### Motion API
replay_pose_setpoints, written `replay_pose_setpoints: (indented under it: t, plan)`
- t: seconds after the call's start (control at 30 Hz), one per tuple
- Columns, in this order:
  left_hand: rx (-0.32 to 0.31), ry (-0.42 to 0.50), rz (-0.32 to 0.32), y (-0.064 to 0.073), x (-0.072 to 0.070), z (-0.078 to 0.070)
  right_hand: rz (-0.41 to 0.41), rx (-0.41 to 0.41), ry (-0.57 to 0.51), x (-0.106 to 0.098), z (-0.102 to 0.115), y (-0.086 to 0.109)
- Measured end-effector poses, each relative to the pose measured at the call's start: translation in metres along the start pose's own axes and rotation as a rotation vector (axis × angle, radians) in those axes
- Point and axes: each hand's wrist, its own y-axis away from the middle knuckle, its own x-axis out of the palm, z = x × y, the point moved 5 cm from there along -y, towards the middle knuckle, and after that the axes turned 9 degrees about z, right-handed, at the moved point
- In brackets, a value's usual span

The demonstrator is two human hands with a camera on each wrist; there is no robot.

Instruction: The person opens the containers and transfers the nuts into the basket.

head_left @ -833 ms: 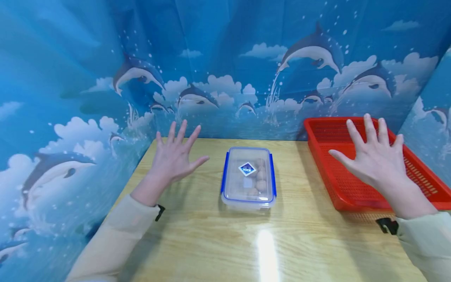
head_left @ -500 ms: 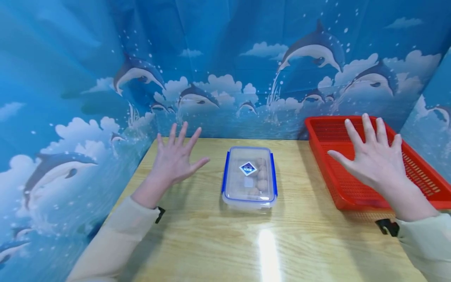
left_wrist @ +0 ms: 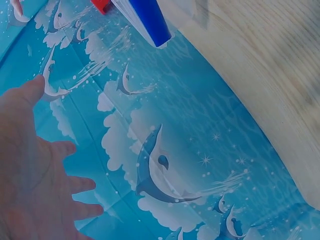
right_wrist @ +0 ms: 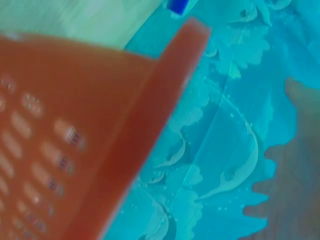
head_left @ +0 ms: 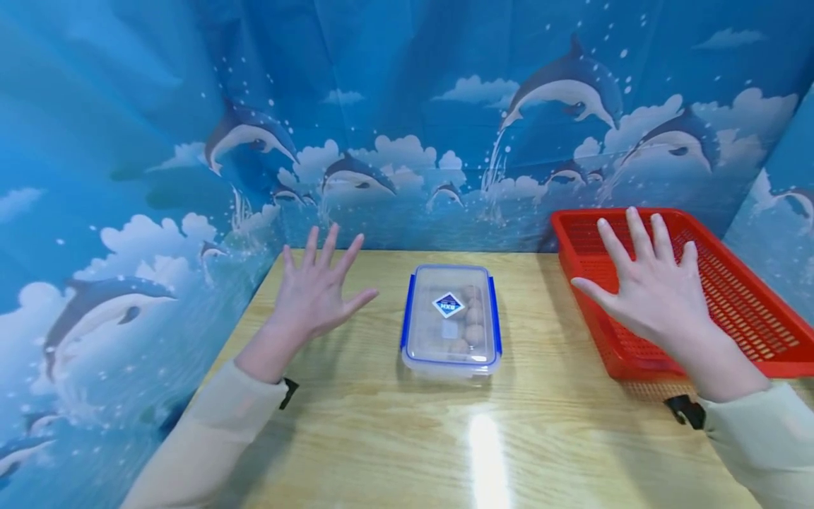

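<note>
A clear plastic food container (head_left: pixel 426 332) with a blue-edged lid lies in the middle of the table, and several round brownish things (head_left: pixel 473 334), of a kind I cannot make out, show through its right side. My left hand (head_left: pixel 311 297) hovers to the left of the container, fingers spread and holding nothing. Over the left part of a red plastic basket (head_left: pixel 588 322) my right hand (head_left: pixel 658 300) hangs in the air, its fingers spread as well. In the left wrist view, the container's blue clip (left_wrist: pixel 152 22) appears at the top, away from the left hand (left_wrist: pixel 35 175).
The wooden table (head_left: pixel 381 438) carries the container and the basket. A blue dolphin-printed cloth (head_left: pixel 407 106) hangs behind and along both sides. The basket's near wall (right_wrist: pixel 100 125) fills much of the right wrist view.
My right hand has moved left over the basket, toward the container. The left hand has hardly moved, and the container and basket stay in place.
</note>
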Motion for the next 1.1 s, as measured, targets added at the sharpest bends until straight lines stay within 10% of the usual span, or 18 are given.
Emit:
replay_pose_setpoints:
  t: [1.1]
  plan:
    - [0.055, 0.094, 0.032, -0.001, 0.038, -0.026, 0.037, -0.18, -0.042, 0.037, 0.073, -0.01]
